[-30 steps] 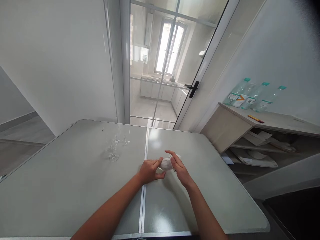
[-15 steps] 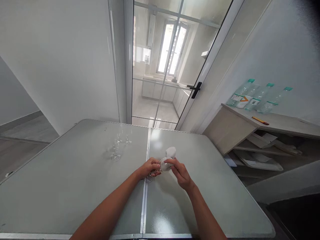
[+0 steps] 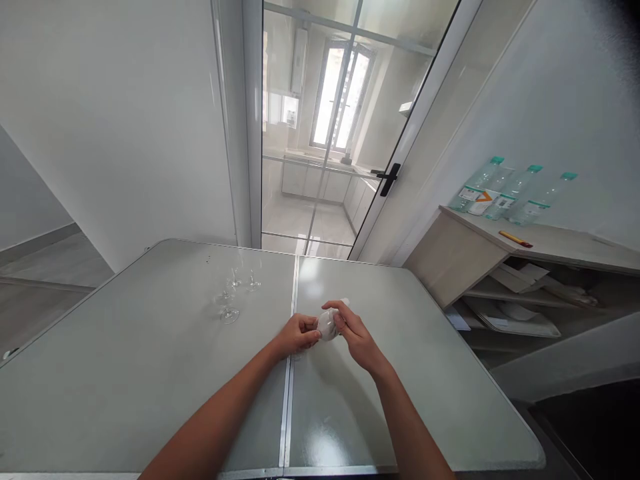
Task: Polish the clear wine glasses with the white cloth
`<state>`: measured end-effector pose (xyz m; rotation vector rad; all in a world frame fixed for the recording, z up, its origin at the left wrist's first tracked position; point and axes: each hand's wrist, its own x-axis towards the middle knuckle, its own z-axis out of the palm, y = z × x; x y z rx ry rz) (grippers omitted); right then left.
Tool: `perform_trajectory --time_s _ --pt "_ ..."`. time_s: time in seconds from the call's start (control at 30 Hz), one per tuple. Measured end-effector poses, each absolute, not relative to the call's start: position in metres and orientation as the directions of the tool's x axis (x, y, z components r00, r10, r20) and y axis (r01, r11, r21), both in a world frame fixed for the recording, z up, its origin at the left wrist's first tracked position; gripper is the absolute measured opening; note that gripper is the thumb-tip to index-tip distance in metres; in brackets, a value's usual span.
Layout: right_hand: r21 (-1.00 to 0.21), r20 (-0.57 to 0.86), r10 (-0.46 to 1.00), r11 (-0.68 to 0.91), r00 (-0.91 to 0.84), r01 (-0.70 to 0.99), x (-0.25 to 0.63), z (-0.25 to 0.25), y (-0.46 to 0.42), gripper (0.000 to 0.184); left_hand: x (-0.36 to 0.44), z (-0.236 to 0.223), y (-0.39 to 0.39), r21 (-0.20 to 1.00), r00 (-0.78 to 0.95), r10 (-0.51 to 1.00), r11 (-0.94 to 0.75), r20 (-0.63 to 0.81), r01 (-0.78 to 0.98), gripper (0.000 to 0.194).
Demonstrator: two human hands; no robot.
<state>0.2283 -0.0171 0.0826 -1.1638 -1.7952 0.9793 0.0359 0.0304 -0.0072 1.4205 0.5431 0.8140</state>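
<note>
Head camera shows the left hand (image 3: 299, 335) closed near the clear glass's (image 3: 326, 326) stem, the right hand (image 3: 354, 331) curled around its bowl, gripping white cloth (image 3: 345, 302), over the surface (image 3: 425, 380). Best wipe lightly, never twisting the stem.

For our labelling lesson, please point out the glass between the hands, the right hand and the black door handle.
Glass (image 3: 327, 326), head view: its bowl.
Right hand (image 3: 361, 339), head view: its back.
Black door handle (image 3: 391, 180), head view: its plate.
</note>
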Motion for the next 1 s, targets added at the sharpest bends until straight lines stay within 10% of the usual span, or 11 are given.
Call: perform_trajectory --time_s 0.17,0.43,0.7,0.83,1.0 --pt "-0.822 0.309 0.889 0.428 -0.338 0.376 0.247 0.07 -0.015 0.035 0.038 -0.006 0.03 0.98 0.728 0.683 0.098 0.059 -0.171 0.049" --pt "-0.951 0.201 0.878 0.281 0.434 -0.128 0.26 0.048 0.006 0.054 0.044 -0.008 0.034 0.933 0.556 0.808 0.025 0.193 -0.36 0.059" --pt "-0.872 0.108 0.978 0.178 0.176 -0.456 0.216 0.025 0.006 0.036 0.049 -0.022 0.038 0.946 0.51 0.841 -0.008 0.181 -0.323 0.063" --pt "-0.937 0.271 0.928 0.315 0.255 -0.151 0.198 0.013 -0.006 0.033 0.054 -0.027 0.036 0.968 0.47 0.863 -0.079 0.186 -0.237 0.06" --pt "-0.64 0.541 0.772 0.635 -0.334 0.432 0.209 0.023 -0.013 0.031 0.05 -0.026 0.038 0.979 0.322 0.924 -0.194 0.205 -0.068 0.042"
